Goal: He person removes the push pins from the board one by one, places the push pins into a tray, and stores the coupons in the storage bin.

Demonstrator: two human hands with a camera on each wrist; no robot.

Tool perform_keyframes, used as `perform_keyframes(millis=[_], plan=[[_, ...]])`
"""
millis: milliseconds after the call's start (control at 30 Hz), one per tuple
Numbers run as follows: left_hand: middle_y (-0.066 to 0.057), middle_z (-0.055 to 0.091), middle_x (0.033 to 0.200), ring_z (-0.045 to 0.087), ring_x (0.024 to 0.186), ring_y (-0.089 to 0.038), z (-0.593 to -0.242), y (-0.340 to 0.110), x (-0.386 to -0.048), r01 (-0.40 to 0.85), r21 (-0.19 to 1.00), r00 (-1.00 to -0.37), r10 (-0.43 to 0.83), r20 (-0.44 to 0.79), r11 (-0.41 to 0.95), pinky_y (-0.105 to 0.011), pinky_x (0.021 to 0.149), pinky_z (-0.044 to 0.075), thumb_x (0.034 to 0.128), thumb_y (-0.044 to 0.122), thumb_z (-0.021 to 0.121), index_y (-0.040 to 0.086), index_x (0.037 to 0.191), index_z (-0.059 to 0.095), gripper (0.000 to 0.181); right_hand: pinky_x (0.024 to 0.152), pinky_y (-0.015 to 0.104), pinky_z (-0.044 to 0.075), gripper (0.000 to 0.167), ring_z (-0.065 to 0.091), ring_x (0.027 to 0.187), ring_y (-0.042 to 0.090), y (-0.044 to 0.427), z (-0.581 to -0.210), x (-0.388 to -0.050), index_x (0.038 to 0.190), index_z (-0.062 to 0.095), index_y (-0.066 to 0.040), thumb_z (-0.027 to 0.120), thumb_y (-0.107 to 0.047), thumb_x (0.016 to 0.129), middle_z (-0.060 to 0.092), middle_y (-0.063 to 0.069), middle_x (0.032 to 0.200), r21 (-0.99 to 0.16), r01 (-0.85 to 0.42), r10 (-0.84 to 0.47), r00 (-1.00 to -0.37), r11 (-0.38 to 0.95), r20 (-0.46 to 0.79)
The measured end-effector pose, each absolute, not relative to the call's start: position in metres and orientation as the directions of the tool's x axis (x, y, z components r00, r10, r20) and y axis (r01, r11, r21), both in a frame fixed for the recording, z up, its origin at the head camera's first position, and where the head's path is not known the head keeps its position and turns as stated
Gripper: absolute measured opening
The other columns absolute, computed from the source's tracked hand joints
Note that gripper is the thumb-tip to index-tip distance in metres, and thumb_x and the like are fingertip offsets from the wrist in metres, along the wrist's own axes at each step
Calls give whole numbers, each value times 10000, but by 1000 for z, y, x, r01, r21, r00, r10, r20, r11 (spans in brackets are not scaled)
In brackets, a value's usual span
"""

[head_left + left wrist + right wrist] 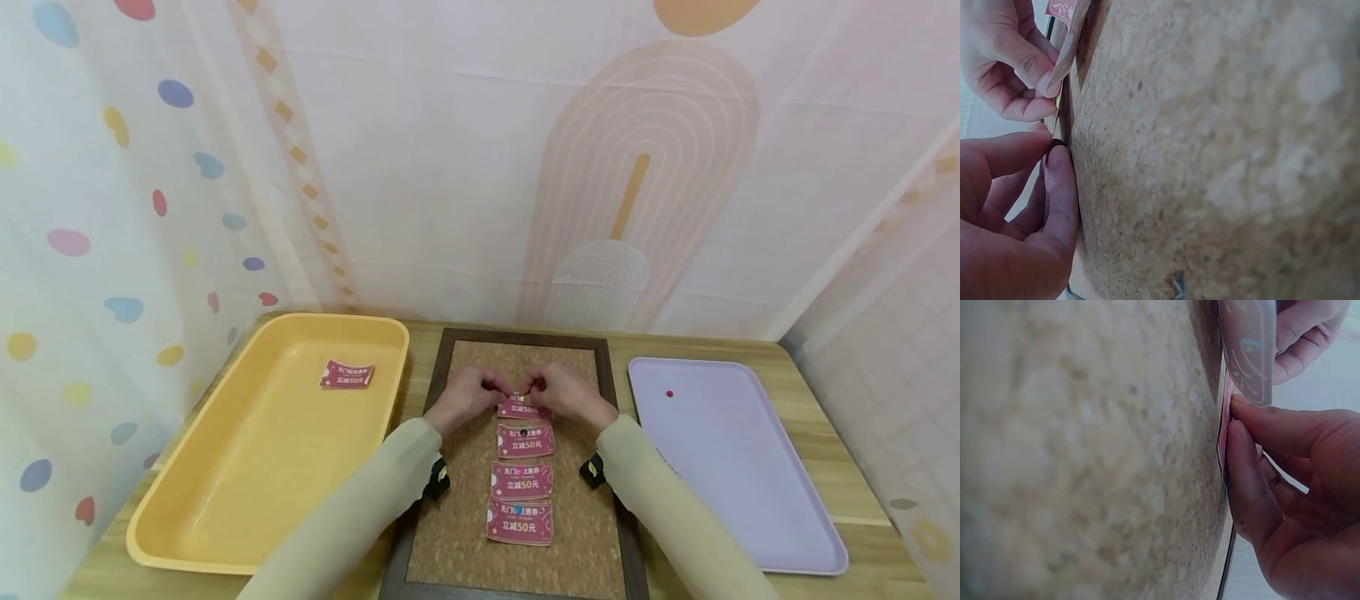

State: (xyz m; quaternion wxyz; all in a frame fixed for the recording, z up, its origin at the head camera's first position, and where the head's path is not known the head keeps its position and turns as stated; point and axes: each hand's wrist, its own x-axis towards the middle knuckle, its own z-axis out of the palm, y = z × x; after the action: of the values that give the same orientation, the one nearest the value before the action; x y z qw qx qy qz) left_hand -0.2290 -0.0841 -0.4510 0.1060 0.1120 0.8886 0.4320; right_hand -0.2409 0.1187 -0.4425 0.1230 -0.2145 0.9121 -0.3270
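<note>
Sleeves [675,512] are stretched over a corkboard [457,525] where a dark object [1057,143] is pinched by the left hand [468,397]; the top coupon [524,410], pinched by the right hand [567,390], should be kept flat.

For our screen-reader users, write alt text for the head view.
A person's left hand and right hand pinch the top coupon in a column of four on a framed corkboard. A yellow tray with another coupon stands at left, a lilac tray holding a small red object at right.
</note>
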Motion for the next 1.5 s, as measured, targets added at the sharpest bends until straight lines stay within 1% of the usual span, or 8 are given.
perform_keyframes(millis=[267,467,667,967,1067,1300,1500], plan=[[-56,762,1043,658,1014,-212,-449,-85,-229,117,790,-942,320,-104,602,-393,898,526,947,30,707,65,980,816,120,576,245,424,69,529,645,101,117,-444,-241,938,734,-73,714,-13,911,627,-18,780,-638,-309,-467,-879,705,-90],[-58,759,1068,652,1060,-230,-447,-85,-231,97,781,-938,318,-135,617,-428,952,509,948,42,707,72,986,817,121,573,237,424,54,529,649,100,116,-444,-242,957,731,-58,709,-19,926,623,-12,790,-644,-305,-471,-876,702,-99],[-71,768,1062,662,1079,-248,-448,-85,-236,116,781,-937,330,-119,613,-423,959,512,934,21,698,57,995,824,145,553,237,441,54,543,614,98,117,-445,-245,966,719,-38,689,-2,939,631,-3,770,-658,-296,-472,-876,692,-103],[-59,771,1060,665,1084,-246,-448,-85,-238,111,782,-938,324,-121,613,-427,972,507,933,33,706,71,990,831,142,577,249,459,46,562,643,110,116,-443,-247,988,713,-25,710,-41,945,640,1,796,-649,-273,-461,-877,710,-136],[-68,771,1064,665,1092,-253,-449,-84,-239,114,782,-938,326,-119,613,-431,973,509,930,14,696,64,995,829,156,574,252,458,40,564,639,116,117,-443,-248,969,705,-31,718,-65,951,635,2,795,-639,-277,-464,-875,717,-141],[-84,764,1090,654,1121,-271,-450,-82,-237,103,785,-935,328,-133,611,-439,978,508,929,3,683,59,1013,825,174,584,250,421,46,523,651,109,120,-444,-247,922,702,-92,728,-93,961,607,-15,767,-615,-292,-468,-872,733,-144],[-81,765,1090,660,1113,-267,-448,-82,-235,102,792,-933,335,-134,602,-430,968,513,934,10,687,59,1012,826,167,571,250,430,33,531,630,112,121,-444,-246,950,693,-46,699,-74,968,609,-1,770,-633,-281,-476,-865,721,-160]])
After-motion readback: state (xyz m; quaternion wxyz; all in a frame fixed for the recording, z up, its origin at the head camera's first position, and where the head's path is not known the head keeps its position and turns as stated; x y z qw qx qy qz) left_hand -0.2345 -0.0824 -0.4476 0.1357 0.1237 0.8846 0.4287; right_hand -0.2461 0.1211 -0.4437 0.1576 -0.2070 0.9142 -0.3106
